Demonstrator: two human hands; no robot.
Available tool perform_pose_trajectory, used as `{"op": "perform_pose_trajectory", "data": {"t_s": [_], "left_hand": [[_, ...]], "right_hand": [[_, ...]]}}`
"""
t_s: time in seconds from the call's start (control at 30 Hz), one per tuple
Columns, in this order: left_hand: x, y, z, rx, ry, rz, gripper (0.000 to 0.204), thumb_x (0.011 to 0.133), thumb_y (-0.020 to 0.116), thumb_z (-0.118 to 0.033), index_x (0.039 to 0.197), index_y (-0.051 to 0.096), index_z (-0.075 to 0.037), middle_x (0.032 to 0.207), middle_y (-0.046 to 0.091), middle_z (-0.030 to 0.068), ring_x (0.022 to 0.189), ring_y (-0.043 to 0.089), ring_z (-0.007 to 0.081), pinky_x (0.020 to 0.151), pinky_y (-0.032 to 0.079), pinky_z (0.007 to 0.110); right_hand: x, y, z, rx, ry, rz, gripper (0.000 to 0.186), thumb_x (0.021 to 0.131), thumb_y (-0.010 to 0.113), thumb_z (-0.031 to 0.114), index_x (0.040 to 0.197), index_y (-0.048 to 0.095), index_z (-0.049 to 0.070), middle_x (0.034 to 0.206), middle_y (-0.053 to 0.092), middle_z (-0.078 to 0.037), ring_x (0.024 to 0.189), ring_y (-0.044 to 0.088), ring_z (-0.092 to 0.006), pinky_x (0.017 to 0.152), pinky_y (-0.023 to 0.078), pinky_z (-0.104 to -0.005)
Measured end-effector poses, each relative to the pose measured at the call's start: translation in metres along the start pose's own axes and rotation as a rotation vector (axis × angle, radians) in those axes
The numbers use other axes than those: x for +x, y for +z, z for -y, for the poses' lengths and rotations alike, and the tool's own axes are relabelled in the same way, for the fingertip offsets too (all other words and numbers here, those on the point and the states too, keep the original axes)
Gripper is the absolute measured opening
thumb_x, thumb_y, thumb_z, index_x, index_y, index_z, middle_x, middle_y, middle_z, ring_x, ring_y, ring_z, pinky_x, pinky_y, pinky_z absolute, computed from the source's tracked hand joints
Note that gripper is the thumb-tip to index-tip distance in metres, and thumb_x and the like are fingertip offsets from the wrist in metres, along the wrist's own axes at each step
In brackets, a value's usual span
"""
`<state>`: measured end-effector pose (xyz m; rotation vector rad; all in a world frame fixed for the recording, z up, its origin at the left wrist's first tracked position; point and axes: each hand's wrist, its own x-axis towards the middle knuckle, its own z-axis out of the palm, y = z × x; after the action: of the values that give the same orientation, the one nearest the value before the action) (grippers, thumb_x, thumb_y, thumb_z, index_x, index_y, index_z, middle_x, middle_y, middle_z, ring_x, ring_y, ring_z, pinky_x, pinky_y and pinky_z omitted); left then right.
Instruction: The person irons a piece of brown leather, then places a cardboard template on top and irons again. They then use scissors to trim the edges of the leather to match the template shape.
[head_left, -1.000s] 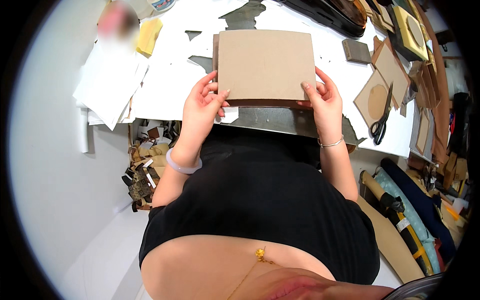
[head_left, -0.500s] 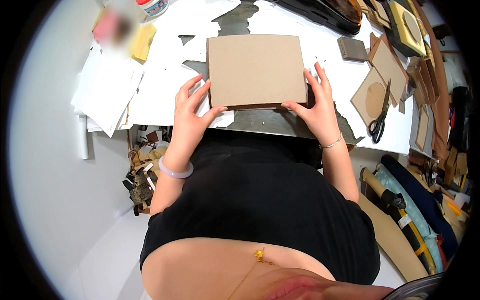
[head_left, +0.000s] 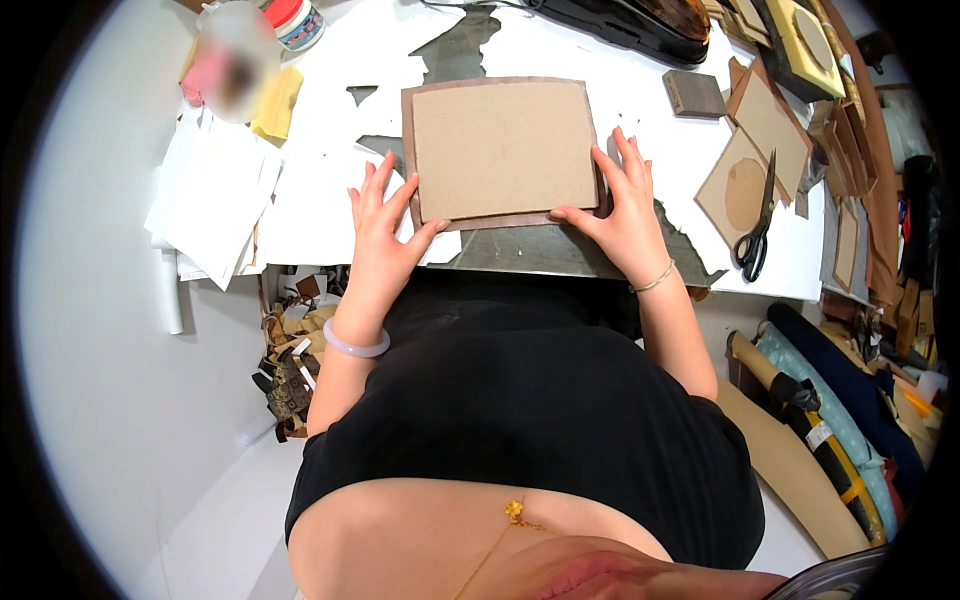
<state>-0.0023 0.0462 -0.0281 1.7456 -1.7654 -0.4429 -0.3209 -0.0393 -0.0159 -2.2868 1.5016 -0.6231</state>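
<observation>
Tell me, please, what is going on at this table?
A person has the left grip and right grip spread at opposite sides of a flat, beige, rectangular, cardboard-like piece. It lies over a slightly larger, flat brown sheet, which shows along its left and near edges, on the grey-and-white flat table. Long black metal scissors lie off to the right.

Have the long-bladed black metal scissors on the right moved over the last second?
No: the scissors have shifted neither way against the flat beige board with the tan oval.
</observation>
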Motion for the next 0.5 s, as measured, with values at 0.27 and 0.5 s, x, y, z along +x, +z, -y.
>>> {"op": "perform_pose_trajectory", "data": {"t_s": [0.27,0.5], "left_hand": [[-0.0004,-0.0006,-0.0010,0.036,-0.011,0.024,0.064,0.082,0.086,-0.016,0.141,0.063,-0.007,0.166,0.037,0.0140,0.158,0.023,0.0403,0.126,0.009,0.062],[-0.0008,0.0011,0.0004,0.055,0.002,0.019,0.063,0.083,0.086,-0.018,0.140,0.063,-0.006,0.166,0.036,0.0145,0.156,0.024,0.0419,0.126,0.012,0.063]], "right_hand": [[-0.0012,0.0055,-0.0013,-0.051,-0.009,0.014,0.093,0.074,0.091,0.046,0.147,0.055,0.001,0.166,0.031,-0.021,0.157,0.023,-0.0418,0.127,0.013,-0.0591],[-0.0008,0.0053,-0.0017,-0.063,-0.004,0.025,0.095,0.074,0.090,0.047,0.148,0.054,0.001,0.166,0.032,-0.021,0.157,0.023,-0.0412,0.127,0.013,-0.0590]]}}
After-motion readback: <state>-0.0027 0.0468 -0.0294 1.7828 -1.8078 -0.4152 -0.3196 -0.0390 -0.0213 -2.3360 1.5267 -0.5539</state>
